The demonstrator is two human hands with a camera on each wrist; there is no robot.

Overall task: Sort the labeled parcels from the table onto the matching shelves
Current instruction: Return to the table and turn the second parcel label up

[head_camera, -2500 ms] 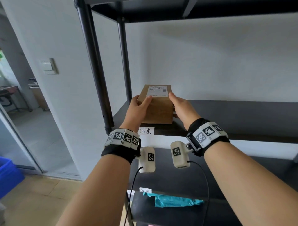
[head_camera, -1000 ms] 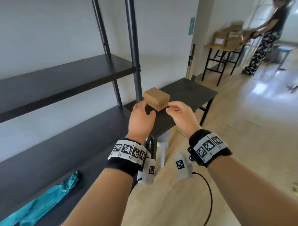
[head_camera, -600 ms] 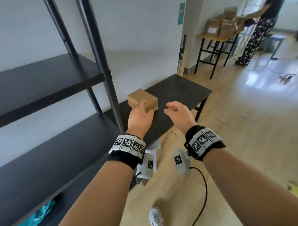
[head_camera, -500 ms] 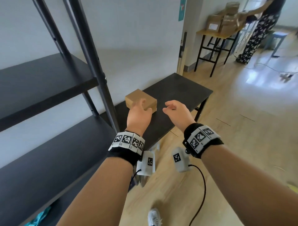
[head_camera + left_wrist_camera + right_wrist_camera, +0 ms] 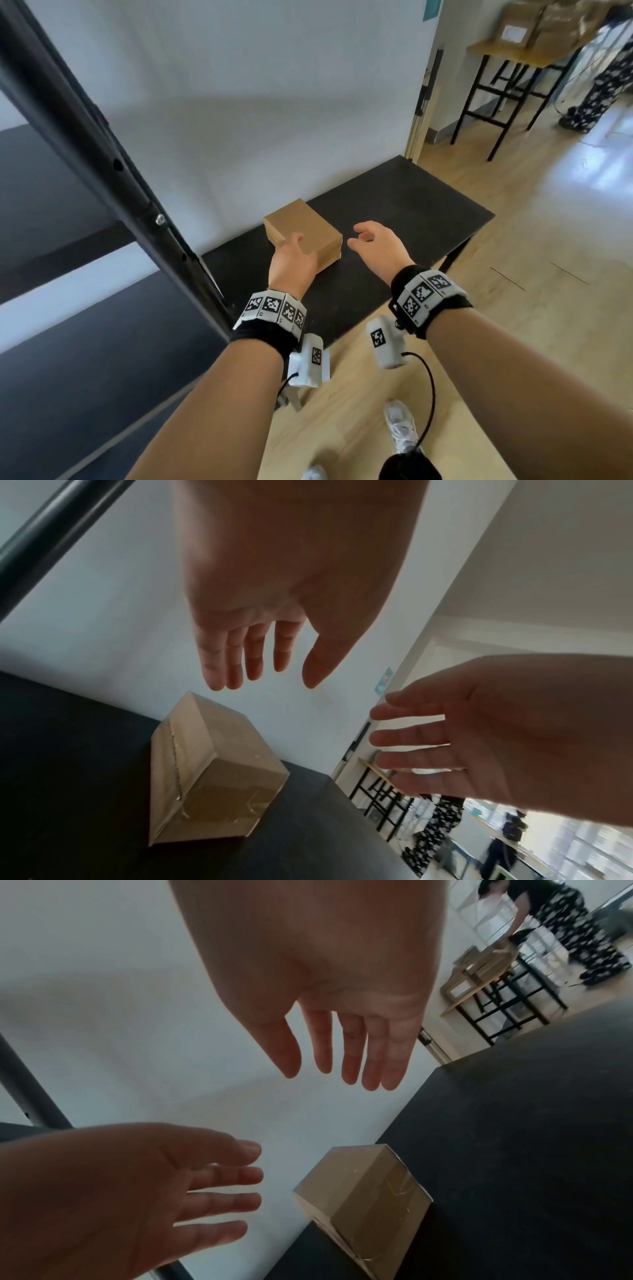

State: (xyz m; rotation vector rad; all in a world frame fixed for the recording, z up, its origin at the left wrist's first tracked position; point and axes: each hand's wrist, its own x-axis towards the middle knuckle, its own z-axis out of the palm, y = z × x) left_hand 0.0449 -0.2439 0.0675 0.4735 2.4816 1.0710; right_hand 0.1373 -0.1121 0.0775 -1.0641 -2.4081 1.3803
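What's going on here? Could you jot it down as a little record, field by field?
Setting: black table against a white wall, beside a black shelf unit
Parcel: one brown cardboard box on the table, no label visible
Left hand: open, above the box, not touching it in the wrist views
Right hand: open, empty, beside the box
Background: another person at a far table with more boxes
Stage: reaching for the box

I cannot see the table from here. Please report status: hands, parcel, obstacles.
Left hand and right hand open, holding nothing. Cardboard parcel on black table, not gripped. Nothing between hands and parcel.
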